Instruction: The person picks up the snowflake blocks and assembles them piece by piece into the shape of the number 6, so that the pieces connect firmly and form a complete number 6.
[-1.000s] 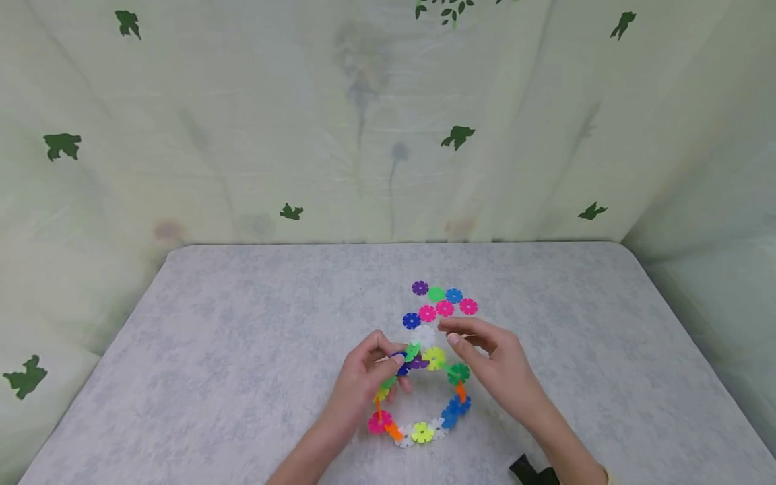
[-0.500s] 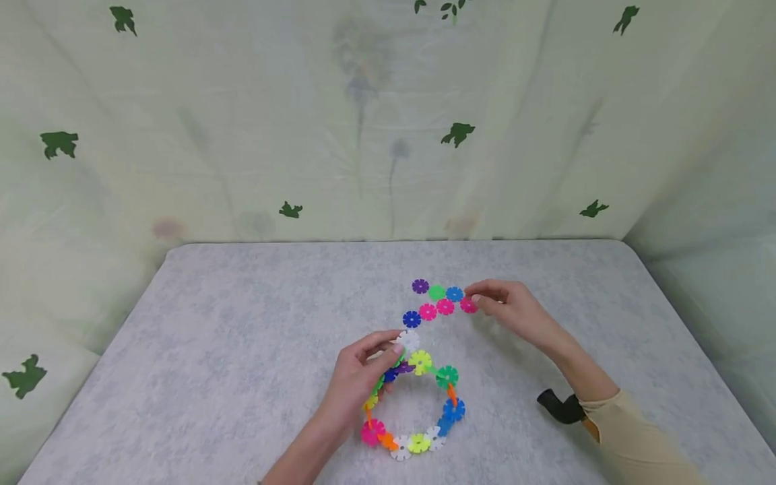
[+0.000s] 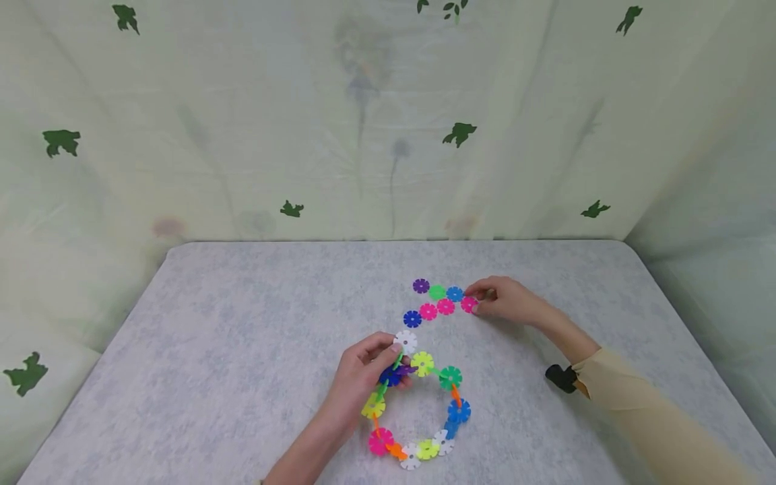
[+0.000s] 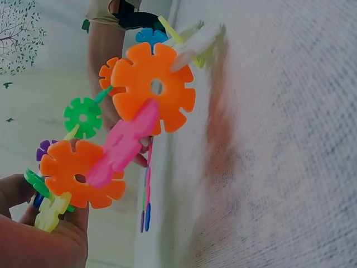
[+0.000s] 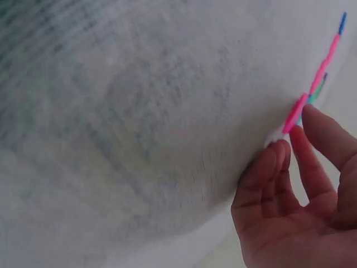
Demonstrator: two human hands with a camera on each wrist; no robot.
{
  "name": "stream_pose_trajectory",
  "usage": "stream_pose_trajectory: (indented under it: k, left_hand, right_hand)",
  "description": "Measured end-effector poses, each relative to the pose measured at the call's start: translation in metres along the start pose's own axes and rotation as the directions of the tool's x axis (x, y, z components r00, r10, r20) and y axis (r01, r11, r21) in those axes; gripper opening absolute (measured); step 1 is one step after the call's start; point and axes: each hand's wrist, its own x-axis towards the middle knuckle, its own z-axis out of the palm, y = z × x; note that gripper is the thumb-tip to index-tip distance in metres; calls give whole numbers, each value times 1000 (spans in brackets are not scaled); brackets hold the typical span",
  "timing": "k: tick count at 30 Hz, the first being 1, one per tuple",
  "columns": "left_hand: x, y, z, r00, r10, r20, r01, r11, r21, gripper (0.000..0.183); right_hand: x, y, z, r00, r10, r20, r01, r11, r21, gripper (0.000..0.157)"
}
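In the head view my left hand (image 3: 364, 377) grips a ring of interlocking snowflake discs (image 3: 459, 411) at its upper left, near the front middle of the table. A white disc (image 3: 405, 341) stands out from the ring at my left fingertips. Orange discs (image 4: 153, 86) and a pink disc (image 4: 122, 148) of the ring loom close in the left wrist view. Further back on the right, my right hand (image 3: 508, 300) pinches a loose pink disc (image 3: 469, 305) at its edge, down at the tabletop. Thumb and fingers meet this pink disc (image 5: 295, 113) in the right wrist view.
Left of the right hand lie loose discs: purple (image 3: 421, 286), green (image 3: 437, 292), light blue (image 3: 455, 294), two more pink (image 3: 446, 306) and dark blue (image 3: 412, 318). A pale curtain (image 3: 388, 135) with green bird shapes rises behind the grey table (image 3: 261, 337).
My right hand has moved back and right from beside the ring to the end pink disc. The left hand has shifted its hold, and the white disc now shows at its fingertips.
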Motion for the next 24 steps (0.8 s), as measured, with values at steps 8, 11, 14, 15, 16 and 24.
stream_pose_trajectory:
  k: [8,11,14,15,16,24]
  left_hand:
    - [-1,1,1,1000,10,11,-10,1000,-19,28]
    - [-1,1,0,1000,4,14,-3,1000,-15,27]
    - [-1,1,-1,1000,-7,15,7,1000,-7,26]
    - [-1,2,-1,1000,-9,15,9,1000,-9,26]
    - [-1,2,-2,1000,-9,15,9,1000,-7,26]
    - [-1,2,-3,999,-4,33,5,1000,-20,26]
  right_hand:
    - [3,-2,3,999,15,-29,-15,1000,-8,23]
    - [2,-3,4,999,31,-36,-31,1000,-3,20]
    - [0,-5,6,998,50,-47,-50,999,1,15]
    - [-1,-6,6,998,48,-50,-48,999,0,14]
    - [-3,-7,7,997,51,-54,-51,999,-2,12]
    - [-23,-17,12,995,44,-88,-44,999,-7,13]
